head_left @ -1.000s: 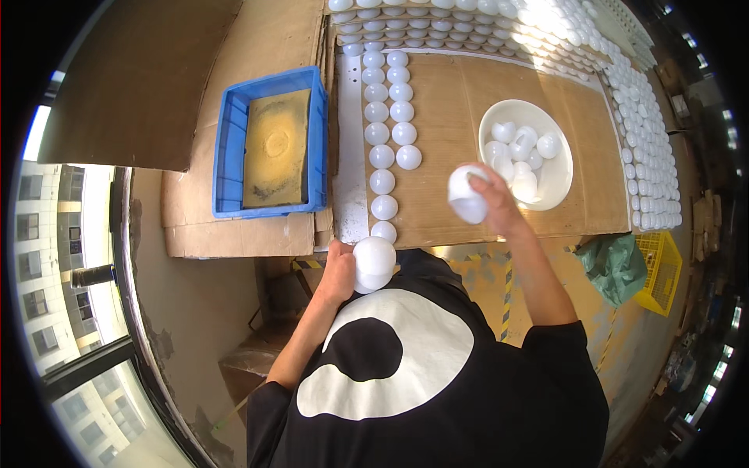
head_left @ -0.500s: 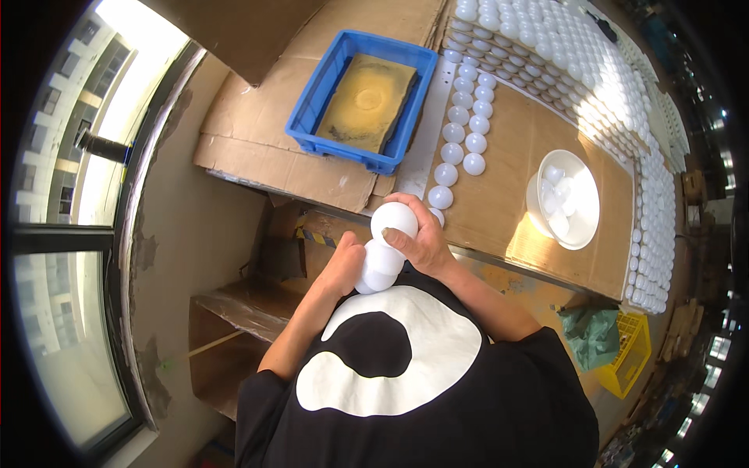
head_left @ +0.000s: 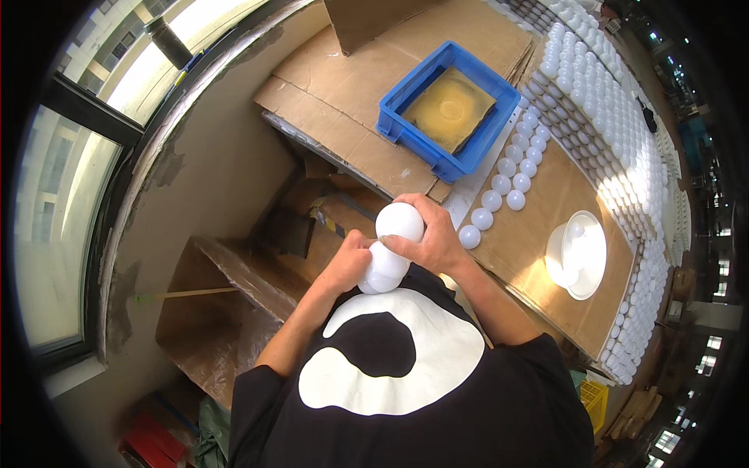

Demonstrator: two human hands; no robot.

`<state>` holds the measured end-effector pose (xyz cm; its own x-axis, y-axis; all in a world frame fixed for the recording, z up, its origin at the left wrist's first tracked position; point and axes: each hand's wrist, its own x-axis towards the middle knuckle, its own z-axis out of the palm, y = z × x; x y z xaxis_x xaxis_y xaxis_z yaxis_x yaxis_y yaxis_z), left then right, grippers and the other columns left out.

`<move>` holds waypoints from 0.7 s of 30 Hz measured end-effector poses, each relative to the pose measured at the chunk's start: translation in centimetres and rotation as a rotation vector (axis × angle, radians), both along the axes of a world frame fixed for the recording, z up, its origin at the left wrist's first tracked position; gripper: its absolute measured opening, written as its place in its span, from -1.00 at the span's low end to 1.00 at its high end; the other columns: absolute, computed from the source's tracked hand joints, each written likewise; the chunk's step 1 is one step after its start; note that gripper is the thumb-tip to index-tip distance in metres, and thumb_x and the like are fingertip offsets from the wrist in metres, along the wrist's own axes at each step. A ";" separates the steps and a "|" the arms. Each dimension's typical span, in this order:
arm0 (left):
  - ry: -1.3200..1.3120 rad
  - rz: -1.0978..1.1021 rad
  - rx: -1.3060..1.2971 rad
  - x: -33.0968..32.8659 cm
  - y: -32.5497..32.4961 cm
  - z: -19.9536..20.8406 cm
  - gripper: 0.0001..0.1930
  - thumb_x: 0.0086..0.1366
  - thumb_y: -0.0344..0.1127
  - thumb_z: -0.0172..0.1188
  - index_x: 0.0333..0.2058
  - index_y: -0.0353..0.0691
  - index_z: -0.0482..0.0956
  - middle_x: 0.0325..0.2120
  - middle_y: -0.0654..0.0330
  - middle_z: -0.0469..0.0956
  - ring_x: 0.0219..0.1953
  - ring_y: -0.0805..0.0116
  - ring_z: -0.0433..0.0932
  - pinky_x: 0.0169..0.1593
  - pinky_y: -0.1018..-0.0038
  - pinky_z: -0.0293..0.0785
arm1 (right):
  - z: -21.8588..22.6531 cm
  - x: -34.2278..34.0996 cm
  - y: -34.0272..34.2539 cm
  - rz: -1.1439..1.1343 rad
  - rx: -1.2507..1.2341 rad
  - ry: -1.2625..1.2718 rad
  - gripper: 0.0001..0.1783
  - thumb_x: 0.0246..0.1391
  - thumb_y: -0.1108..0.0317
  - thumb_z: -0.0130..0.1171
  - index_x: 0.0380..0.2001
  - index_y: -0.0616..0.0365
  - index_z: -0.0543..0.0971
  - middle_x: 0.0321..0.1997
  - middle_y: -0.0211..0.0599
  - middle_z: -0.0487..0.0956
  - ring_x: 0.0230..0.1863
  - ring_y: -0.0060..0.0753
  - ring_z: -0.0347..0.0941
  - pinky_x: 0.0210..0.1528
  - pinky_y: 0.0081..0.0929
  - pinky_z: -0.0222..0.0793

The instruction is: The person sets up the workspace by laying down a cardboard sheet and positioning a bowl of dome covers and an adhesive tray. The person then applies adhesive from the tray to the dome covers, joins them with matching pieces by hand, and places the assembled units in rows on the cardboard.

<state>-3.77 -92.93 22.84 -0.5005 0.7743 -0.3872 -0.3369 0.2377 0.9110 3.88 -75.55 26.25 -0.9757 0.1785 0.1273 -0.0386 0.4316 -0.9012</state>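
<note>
In front of my chest, my right hand curls round a glossy white bulb cover, its thumb across the lower side. Just below it, more white bulb covers overlap in a short stack against my black shirt. My left hand is closed at the left side of this stack, fingers bent and thumb near the top cover. The two hands almost meet there. How the covers fit together is hidden by my fingers.
A blue tray with a yellowish pad stands on the cardboard-covered table. Beside it run two rows of white covers. A white bowl holds more covers. Tall stacks of covers line the right; a window is at left.
The view has turned, so the table, tray and bowl sit farther right and the window side shows more. My left hand has come closer to the right hand; both keep hold of the covers.
</note>
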 end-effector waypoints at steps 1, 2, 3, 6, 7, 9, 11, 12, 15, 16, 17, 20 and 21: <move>-0.002 0.009 0.003 -0.1 -0.4 0.0 -0.75 -0.08 -0.54 -0.09 -0.53 -0.57 0.57 -0.66 0.17 0.50 -0.60 0.40 0.42 -0.50 0.40 0.34 | -0.3 -0.2 -0.7 0.009 0.003 -0.002 -0.39 -0.07 -0.03 0.30 -0.13 0.25 0.45 -0.27 -0.23 0.55 -0.22 -0.39 0.48 -0.11 -0.47 0.39; -0.020 0.017 0.018 -0.1 -0.8 0.1 -0.74 -0.08 -0.54 -0.10 -0.52 -0.56 0.58 -0.65 0.15 0.51 -0.58 0.37 0.44 -0.47 0.39 0.37 | -0.8 -0.3 -1.6 -0.087 -0.109 -0.026 -0.37 -0.07 -0.07 0.28 -0.15 0.27 0.45 -0.27 -0.17 0.55 -0.25 -0.36 0.49 -0.16 -0.44 0.41; -0.039 0.024 0.033 -0.1 -1.2 0.1 -0.73 -0.08 -0.54 -0.10 -0.50 -0.54 0.59 -0.65 0.13 0.52 -0.57 0.34 0.46 -0.44 0.38 0.39 | -1.2 -0.4 -2.4 -0.184 -0.221 -0.050 -0.35 -0.07 -0.10 0.27 -0.17 0.30 0.44 -0.27 -0.11 0.55 -0.29 -0.33 0.51 -0.21 -0.42 0.43; 0.125 0.023 0.014 0.3 -2.0 -0.7 -0.73 -0.15 -0.54 -0.13 -0.55 -0.55 0.56 -0.65 0.18 0.53 -0.62 0.40 0.44 -0.52 0.42 0.35 | -1.6 -0.4 -4.4 -0.305 -0.433 -0.056 -0.35 -0.01 -0.11 0.22 -0.17 0.33 0.43 -0.29 -0.13 0.54 -0.29 -0.39 0.49 -0.20 -0.44 0.42; 0.122 0.031 0.015 0.4 -2.2 -0.7 -0.73 -0.15 -0.54 -0.13 -0.55 -0.55 0.56 -0.65 0.18 0.53 -0.62 0.40 0.44 -0.52 0.42 0.35 | -2.0 -0.5 -4.7 -0.298 -0.430 -0.060 -0.35 -0.01 -0.11 0.22 -0.17 0.33 0.43 -0.29 -0.13 0.54 -0.29 -0.39 0.49 -0.20 -0.44 0.42; 0.261 0.059 -0.017 0.4 -1.9 0.3 -0.69 -0.14 -0.53 -0.14 -0.46 -0.55 0.56 -0.59 0.17 0.56 -0.57 0.40 0.47 -0.44 0.44 0.41 | -2.7 -0.6 -4.8 -0.306 -0.560 -0.052 -0.37 0.03 -0.12 0.17 -0.16 0.32 0.43 -0.29 -0.19 0.53 -0.28 -0.44 0.46 -0.19 -0.47 0.40; 0.218 0.094 0.012 0.3 -1.6 0.5 -0.67 -0.13 -0.53 -0.14 -0.42 -0.54 0.57 -0.55 0.15 0.58 -0.51 0.37 0.49 -0.37 0.43 0.43 | -2.6 -0.7 -4.7 -0.272 -0.504 -0.042 -0.37 0.04 -0.13 0.17 -0.16 0.31 0.43 -0.29 -0.20 0.53 -0.27 -0.45 0.46 -0.19 -0.48 0.39; 0.178 0.125 0.039 0.1 -1.3 0.6 -0.65 -0.12 -0.52 -0.14 -0.38 -0.52 0.58 -0.51 0.12 0.59 -0.46 0.35 0.52 -0.30 0.42 0.45 | -2.5 -0.9 -4.5 -0.241 -0.453 -0.029 -0.37 0.05 -0.13 0.16 -0.16 0.30 0.43 -0.29 -0.21 0.53 -0.27 -0.45 0.45 -0.18 -0.49 0.38; -0.168 0.160 0.205 -2.0 -1.1 -0.4 -0.71 -0.12 -0.46 -0.11 -0.53 -0.53 0.56 -0.65 0.13 0.52 -0.60 0.39 0.44 -0.51 0.41 0.38 | -2.1 -1.8 -4.0 -0.190 -0.443 -0.043 -0.37 0.05 -0.15 0.16 -0.17 0.29 0.44 -0.30 -0.22 0.53 -0.27 -0.46 0.44 -0.18 -0.49 0.37; -0.161 0.173 0.206 -2.3 -0.6 -0.8 -0.71 -0.12 -0.46 -0.11 -0.53 -0.53 0.56 -0.65 0.13 0.52 -0.60 0.39 0.44 -0.51 0.41 0.38 | -1.9 -2.1 -3.7 -0.163 -0.435 -0.058 -0.37 0.04 -0.16 0.16 -0.17 0.28 0.45 -0.29 -0.22 0.53 -0.27 -0.46 0.44 -0.18 -0.48 0.37; -0.158 0.267 0.200 -2.6 -0.1 -0.9 -0.74 -0.13 -0.45 -0.10 -0.58 -0.52 0.54 -0.66 0.15 0.50 -0.62 0.43 0.41 -0.56 0.43 0.33 | -1.9 -2.3 -3.4 -0.157 -0.437 -0.055 -0.37 0.04 -0.16 0.16 -0.17 0.28 0.45 -0.29 -0.22 0.53 -0.27 -0.46 0.44 -0.18 -0.48 0.37; -0.138 0.430 0.199 -2.6 1.3 -0.2 -0.79 -0.15 -0.45 -0.09 -0.69 -0.47 0.49 -0.70 0.19 0.47 -0.67 0.46 0.35 -0.63 0.43 0.24 | -1.6 -3.5 -1.7 -0.078 -0.360 -0.064 -0.36 0.00 -0.17 0.20 -0.18 0.26 0.48 -0.30 -0.21 0.55 -0.27 -0.44 0.46 -0.18 -0.47 0.39; -0.135 0.440 0.191 -2.6 1.7 0.0 -0.79 -0.15 -0.45 -0.09 -0.69 -0.47 0.50 -0.70 0.19 0.47 -0.68 0.45 0.35 -0.63 0.43 0.24 | -0.9 -3.9 -0.8 0.005 -0.366 -0.130 -0.36 -0.02 -0.17 0.23 -0.19 0.26 0.50 -0.30 -0.20 0.55 -0.26 -0.43 0.47 -0.18 -0.47 0.39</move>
